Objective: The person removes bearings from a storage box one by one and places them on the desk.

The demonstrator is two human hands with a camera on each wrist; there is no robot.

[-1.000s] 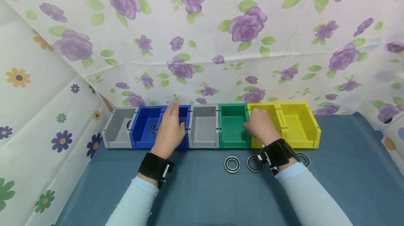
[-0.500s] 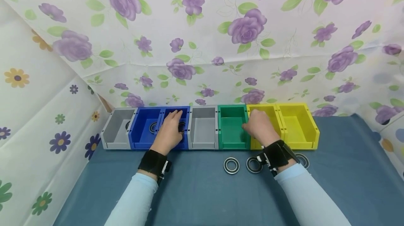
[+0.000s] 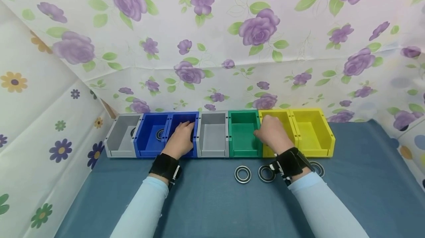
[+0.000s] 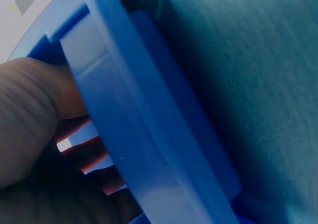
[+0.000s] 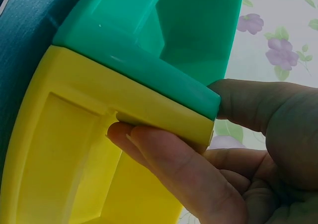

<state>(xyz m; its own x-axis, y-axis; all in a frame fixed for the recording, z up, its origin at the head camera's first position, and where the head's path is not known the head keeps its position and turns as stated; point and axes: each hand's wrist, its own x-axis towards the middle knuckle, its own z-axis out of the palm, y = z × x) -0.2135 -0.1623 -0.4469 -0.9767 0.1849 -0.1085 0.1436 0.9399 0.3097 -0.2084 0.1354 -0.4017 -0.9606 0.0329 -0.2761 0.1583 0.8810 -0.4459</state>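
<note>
My left hand (image 3: 179, 140) reaches down into the right-hand blue bin (image 3: 192, 153). In the left wrist view its thumb and fingers (image 4: 97, 152) sit behind the bin's front wall; the fingertips and whatever they touch are hidden. My right hand (image 3: 273, 133) pinches the adjoining side walls of the green bin (image 3: 245, 129) and the nearer yellow bin (image 5: 59, 149). Seen from the right wrist, the thumb lies on the green side and the fingers on the yellow side. A ball bearing (image 3: 157, 134) lies in the other blue bin (image 3: 147, 153).
Left of the blue bins, a grey bin (image 3: 121, 153) holds another bearing (image 3: 132, 132). A second grey bin (image 3: 212, 134) and another yellow bin (image 3: 312, 134) complete the row. Bearings (image 3: 236, 174), (image 3: 260, 173) lie in front, and a third bearing (image 3: 322, 170) is partly behind the right wrist.
My left hand has lowered from above the right-hand blue bin into it, covering the bearing seen there earlier. The right hand keeps its hold on the bin walls.
</note>
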